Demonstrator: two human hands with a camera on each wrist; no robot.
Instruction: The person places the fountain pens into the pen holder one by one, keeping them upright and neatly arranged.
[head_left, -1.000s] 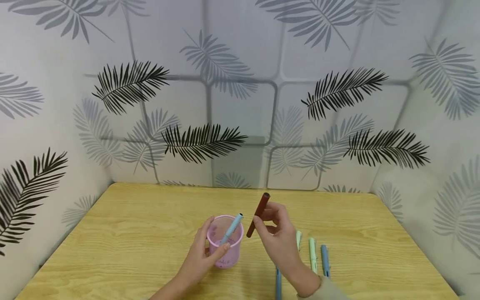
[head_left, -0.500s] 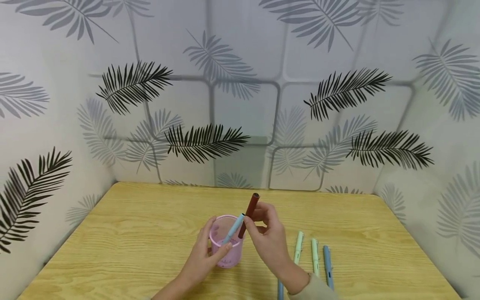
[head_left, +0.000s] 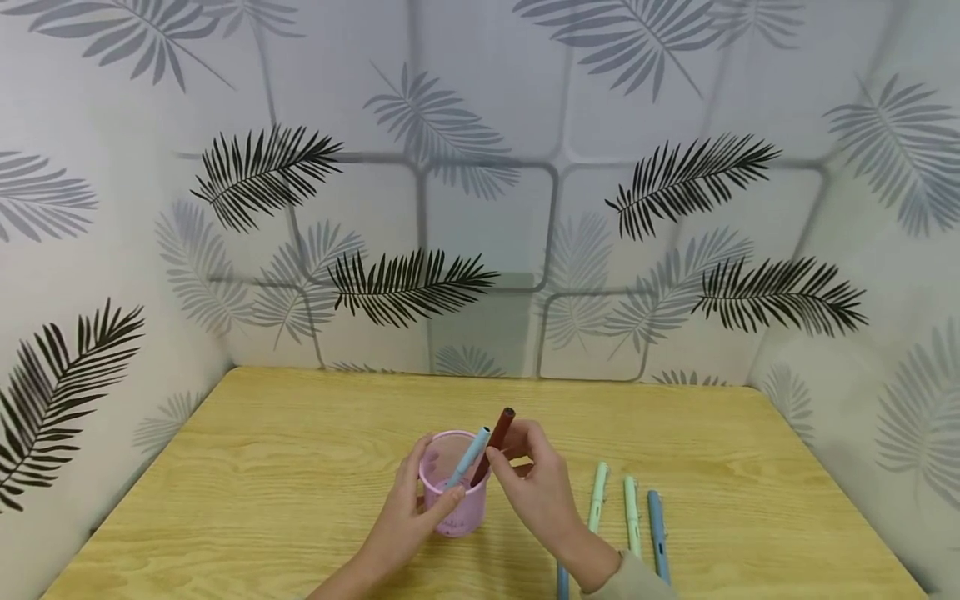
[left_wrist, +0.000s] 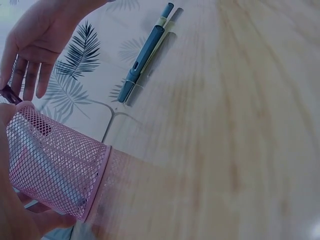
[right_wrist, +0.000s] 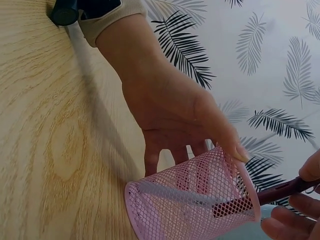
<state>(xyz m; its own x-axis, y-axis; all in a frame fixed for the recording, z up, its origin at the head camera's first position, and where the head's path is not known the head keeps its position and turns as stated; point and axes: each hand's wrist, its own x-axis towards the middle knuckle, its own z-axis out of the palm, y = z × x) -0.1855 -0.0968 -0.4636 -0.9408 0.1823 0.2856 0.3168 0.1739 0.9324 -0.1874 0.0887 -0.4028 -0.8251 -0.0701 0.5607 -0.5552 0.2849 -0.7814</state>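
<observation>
Left hand (head_left: 403, 510) and right hand (head_left: 538, 490) bare, right sleeve (head_left: 632, 577) plain pale beige, left cuff (right_wrist: 116, 21) beige, finely ribbed, dark navy patch (right_wrist: 101, 9) right beside it.

- Lit brightly and evenly in the head view, with only faint shading on the tabletop (head_left: 300, 467) near the pink cup (head_left: 460, 517).
- Dimmer in the left wrist view, with blurred grain, glossy reflections of pink cup and blue pen (left_wrist: 142, 62), and slight glare at lower right.
- Crossed by a long, soft shadow in the right wrist view.
</observation>
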